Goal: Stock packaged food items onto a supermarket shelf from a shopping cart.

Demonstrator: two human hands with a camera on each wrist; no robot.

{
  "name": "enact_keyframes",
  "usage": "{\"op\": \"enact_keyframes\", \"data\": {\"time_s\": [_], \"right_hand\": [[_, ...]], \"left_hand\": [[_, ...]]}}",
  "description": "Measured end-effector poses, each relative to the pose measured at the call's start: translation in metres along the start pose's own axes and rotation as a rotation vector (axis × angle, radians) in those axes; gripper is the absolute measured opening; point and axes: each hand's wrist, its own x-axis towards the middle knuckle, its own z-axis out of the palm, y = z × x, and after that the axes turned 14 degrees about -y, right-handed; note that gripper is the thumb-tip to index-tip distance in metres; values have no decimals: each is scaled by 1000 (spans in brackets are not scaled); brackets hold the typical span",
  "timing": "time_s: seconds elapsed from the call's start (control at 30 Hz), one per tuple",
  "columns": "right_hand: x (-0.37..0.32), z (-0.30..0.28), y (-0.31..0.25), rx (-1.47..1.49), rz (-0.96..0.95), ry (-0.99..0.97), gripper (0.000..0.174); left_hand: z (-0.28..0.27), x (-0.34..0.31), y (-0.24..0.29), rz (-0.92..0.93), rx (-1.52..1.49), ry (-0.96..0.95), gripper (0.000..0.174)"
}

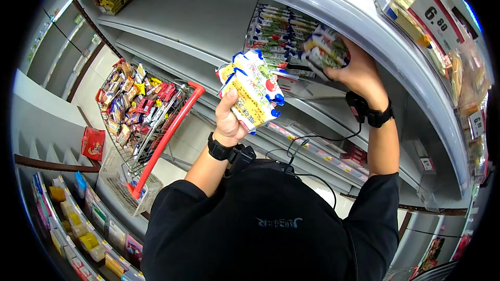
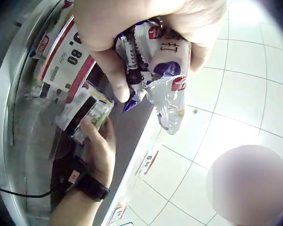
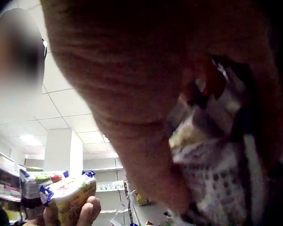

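Note:
My left hand (image 1: 231, 119) grips a few white and yellow snack packets (image 1: 255, 93) with blue crimped ends, held up in front of the shelf. The left wrist view shows the crimped ends of these packets (image 2: 172, 87) sticking out between thumb and fingers. At the shelf, my right hand (image 1: 362, 73) holds a blurred white and green snack packet (image 1: 327, 49), thumb on its near side. Beside it on the shelf lie rows of similar packets (image 1: 276, 31). In the right wrist view the dark right hand (image 3: 118, 94) covers much of the packet (image 3: 212, 174).
A shopping cart with a red handle (image 1: 169, 135), heaped with snack packets (image 1: 138, 101), stands at the left. The shelf's clear front edge (image 1: 333, 0) curves overhead, close to the right arm. A cable (image 1: 317, 177) hangs between the wrists. Price tags (image 1: 435, 18) line the right side.

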Motion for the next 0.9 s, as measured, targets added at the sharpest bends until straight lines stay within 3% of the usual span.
{"op": "enact_keyframes", "data": {"time_s": [0.17,0.27,0.33,0.43,0.47,0.6,0.67,0.83,0.9], "right_hand": [[23,-4,11,-7,30,-396,84],[36,-3,22,-37,-71,-518,85],[40,-7,14,-73,-2,-571,85],[44,3,27,93,-126,-665,76],[42,11,29,65,-160,-684,67],[29,35,15,-188,-154,-516,58],[28,31,5,-200,189,-553,58],[26,43,9,-289,224,-623,58],[25,48,8,-37,32,-568,62]], "left_hand": [[-14,-4,14,12,-5,11,87],[-21,-9,19,-8,-9,11,87],[-25,-10,23,-17,-15,13,88],[-26,-15,27,27,-153,-26,73],[-27,-15,26,22,-157,-27,73],[-33,-14,23,16,-219,-40,69],[-33,-14,23,22,-225,-25,67],[-36,-13,22,-1,-246,-40,65],[-34,-11,20,-10,-237,-33,66]]}}
